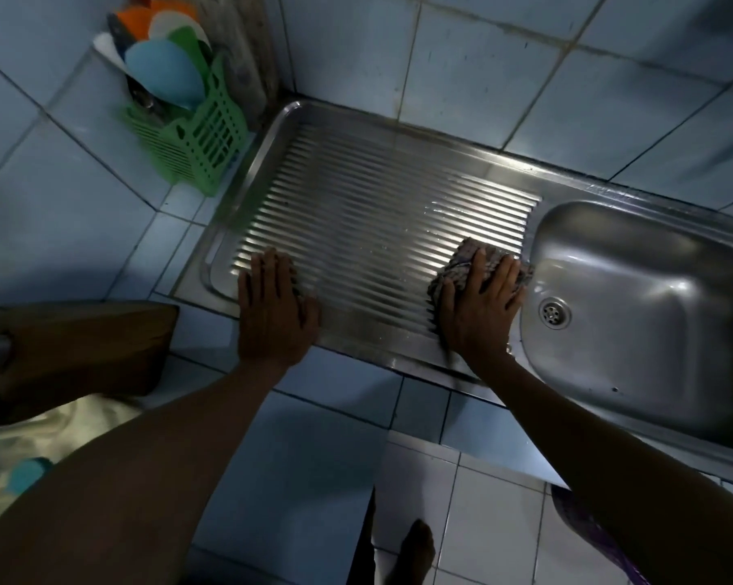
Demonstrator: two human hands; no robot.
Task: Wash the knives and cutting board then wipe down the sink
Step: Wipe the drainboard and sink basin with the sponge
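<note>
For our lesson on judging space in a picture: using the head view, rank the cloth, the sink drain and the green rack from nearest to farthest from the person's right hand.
1. Cloth: under the right hand, at the draining board's right end.
2. Sink drain: just right of the hand, in the basin.
3. Green rack: far left, in the back corner.

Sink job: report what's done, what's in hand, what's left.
Done, apparently: no knives or board on the drainboard; a wooden board sits on the counter at left. In hand: right hand presses a cloth onto the ridges; left hand rests flat. Left: probably the basin.
</note>
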